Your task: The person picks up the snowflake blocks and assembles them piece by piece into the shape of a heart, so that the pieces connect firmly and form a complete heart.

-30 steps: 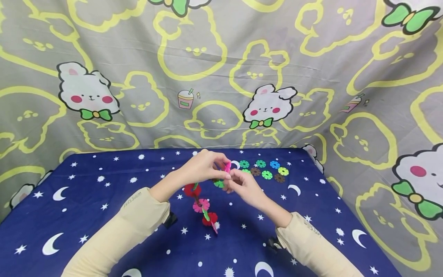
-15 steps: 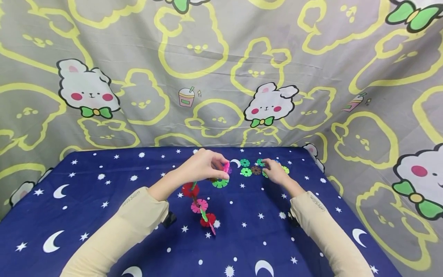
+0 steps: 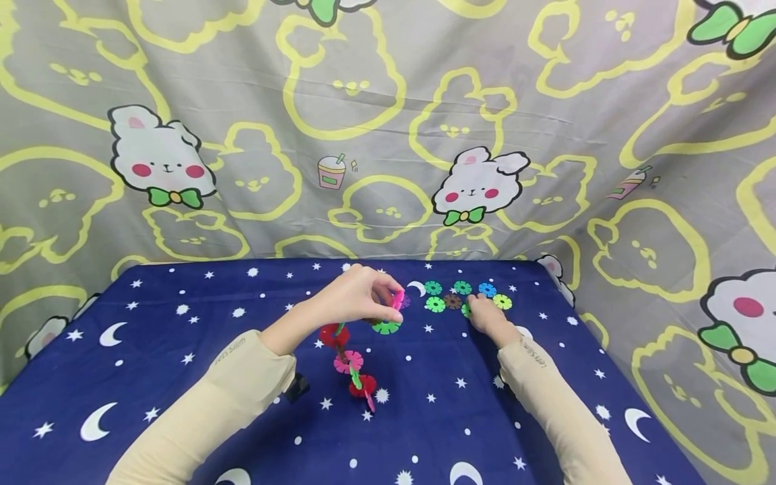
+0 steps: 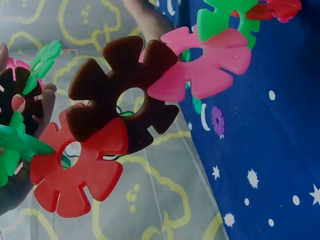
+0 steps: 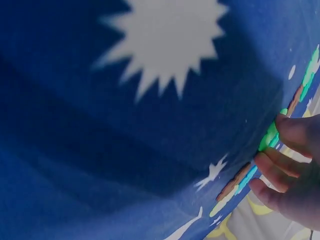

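Thumb and fingers of my left hand (image 3: 358,296) pinch a bright pink snowflake disc (image 3: 397,300) at the end of a linked chain. The chain droops below the hand through a red disc (image 3: 335,335) and a pink disc (image 3: 348,362). In the left wrist view a dark brown disc (image 4: 97,95) slots into a red disc (image 4: 100,155) and another pink one (image 4: 215,75). My right hand (image 3: 488,318) is down at the table, thumb and fingertip at opposite edges of a green snowflake disc (image 5: 270,136), partly hidden by the fingers in the head view.
Loose discs lie flat around the right hand: green (image 3: 432,287), light green (image 3: 434,304), brown (image 3: 452,301), blue (image 3: 487,289) and yellow (image 3: 502,301). A purple disc (image 4: 218,121) lies nearer the chain. A patterned curtain (image 3: 242,168) hangs behind the starry blue tablecloth (image 3: 200,323).
My right hand has left the pink disc beside the left hand and moved right and down to the loose discs. The left hand stays nearly in place, holding the chain.
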Available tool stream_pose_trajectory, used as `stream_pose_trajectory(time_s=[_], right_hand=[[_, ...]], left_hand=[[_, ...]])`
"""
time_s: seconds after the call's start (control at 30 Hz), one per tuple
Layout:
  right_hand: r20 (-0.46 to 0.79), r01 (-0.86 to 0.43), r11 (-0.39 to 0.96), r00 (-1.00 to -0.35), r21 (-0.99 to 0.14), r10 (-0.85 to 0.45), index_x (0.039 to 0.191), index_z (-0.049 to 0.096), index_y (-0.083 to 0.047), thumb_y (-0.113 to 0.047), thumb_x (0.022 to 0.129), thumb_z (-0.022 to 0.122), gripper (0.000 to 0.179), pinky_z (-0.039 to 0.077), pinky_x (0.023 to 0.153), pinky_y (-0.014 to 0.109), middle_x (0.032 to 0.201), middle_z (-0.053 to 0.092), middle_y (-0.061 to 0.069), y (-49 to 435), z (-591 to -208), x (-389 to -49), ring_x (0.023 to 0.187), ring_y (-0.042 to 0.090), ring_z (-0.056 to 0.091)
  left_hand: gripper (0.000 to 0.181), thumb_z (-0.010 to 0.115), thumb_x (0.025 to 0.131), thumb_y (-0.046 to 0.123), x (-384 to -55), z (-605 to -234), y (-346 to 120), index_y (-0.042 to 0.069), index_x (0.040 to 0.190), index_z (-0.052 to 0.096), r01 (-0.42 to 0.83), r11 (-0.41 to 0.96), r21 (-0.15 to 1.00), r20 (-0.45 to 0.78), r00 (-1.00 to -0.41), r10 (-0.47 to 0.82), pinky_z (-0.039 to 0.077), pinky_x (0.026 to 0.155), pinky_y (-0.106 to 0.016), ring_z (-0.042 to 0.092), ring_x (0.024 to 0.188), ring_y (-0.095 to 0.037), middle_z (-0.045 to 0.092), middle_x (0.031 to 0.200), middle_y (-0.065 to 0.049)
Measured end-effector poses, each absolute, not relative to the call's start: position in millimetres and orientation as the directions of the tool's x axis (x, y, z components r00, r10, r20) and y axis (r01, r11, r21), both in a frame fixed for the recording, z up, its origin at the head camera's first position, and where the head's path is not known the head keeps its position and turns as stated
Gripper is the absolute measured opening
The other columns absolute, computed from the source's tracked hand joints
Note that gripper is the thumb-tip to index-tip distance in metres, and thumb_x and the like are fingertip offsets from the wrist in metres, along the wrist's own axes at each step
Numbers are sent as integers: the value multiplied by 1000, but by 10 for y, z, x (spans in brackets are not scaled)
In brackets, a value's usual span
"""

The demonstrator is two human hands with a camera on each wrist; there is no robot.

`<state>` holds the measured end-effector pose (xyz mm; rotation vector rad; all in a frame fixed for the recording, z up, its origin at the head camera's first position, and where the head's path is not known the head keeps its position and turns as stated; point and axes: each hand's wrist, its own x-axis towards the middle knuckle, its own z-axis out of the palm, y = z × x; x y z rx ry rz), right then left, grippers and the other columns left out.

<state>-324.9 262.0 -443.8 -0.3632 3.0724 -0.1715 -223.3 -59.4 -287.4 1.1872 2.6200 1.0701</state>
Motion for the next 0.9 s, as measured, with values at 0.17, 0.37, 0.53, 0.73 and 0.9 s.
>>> stream_pose_trajectory(time_s=[0.17,0.37,0.53,0.73,0.9], right_hand=[[23,-242,934,-969,-264,-244,105,52,4,-9,76,68,35,47,69,43,88,55,22,2681,-4430,-3270,80,34,57],[119,-254,823,-967,-508,-226,111,44,4,-3,81,65,38,44,57,31,69,59,14,2447,-4077,-2977,60,23,60],[288,-398,651,-917,-647,-275,111,47,4,1,86,59,28,44,54,24,63,58,12,2160,-3662,-2686,56,18,59],[362,-485,408,-866,-773,-344,120,51,2,0,91,50,29,46,51,27,64,57,11,1961,-3337,-2474,54,10,54],[459,-583,295,-796,-757,-395,121,51,5,3,91,48,30,43,48,25,65,55,15,1837,-3088,-2223,54,8,52]], left_hand=[[44,76,73,30,-2233,-2872,-593,4,107,66,639,454,621,220,-698,682,50,60,-19,65,68,-8,70,85,-6],[45,76,73,31,-2223,-2866,-601,5,108,65,624,460,632,229,-717,658,50,62,-20,65,70,-9,70,87,-6],[44,76,73,31,-2212,-2865,-579,4,106,66,610,468,639,226,-731,644,50,62,-20,66,70,-10,70,88,-6],[43,75,74,32,-2198,-2848,-569,5,105,67,612,485,625,225,-736,639,50,62,-20,66,70,-11,70,88,-6],[41,76,74,31,-2193,-2842,-571,4,104,67,623,475,621,226,-723,653,50,61,-20,66,68,-9,70,86,-6]])
